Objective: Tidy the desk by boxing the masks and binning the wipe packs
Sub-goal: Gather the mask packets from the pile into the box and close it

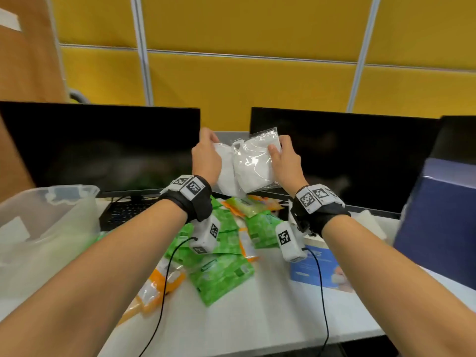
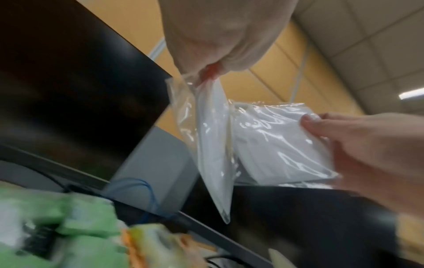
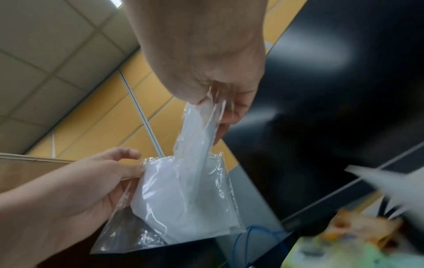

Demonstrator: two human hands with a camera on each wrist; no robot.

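Both hands are raised above the desk, each with a white mask sealed in a clear plastic bag. My left hand (image 1: pixel 209 144) pinches the top of the left mask bag (image 1: pixel 225 173), seen edge-on in the left wrist view (image 2: pixel 213 145). My right hand (image 1: pixel 279 146) grips the right mask bag (image 1: pixel 253 161) by its right edge. The two bags overlap in the middle. Below them, green wipe packs (image 1: pixel 221 274) and orange wipe packs (image 1: pixel 157 287) lie heaped on the white desk (image 1: pixel 270 318). A light blue mask box (image 1: pixel 316 266) lies under my right wrist.
A clear plastic bin (image 1: pixel 46 215) stands at the left desk edge. Two dark monitors (image 1: pixel 103 145) (image 1: pixel 347 155) fill the back, with a keyboard (image 1: pixel 123 212) under the left one. A tall dark blue box (image 1: pixel 438 222) stands at the right.
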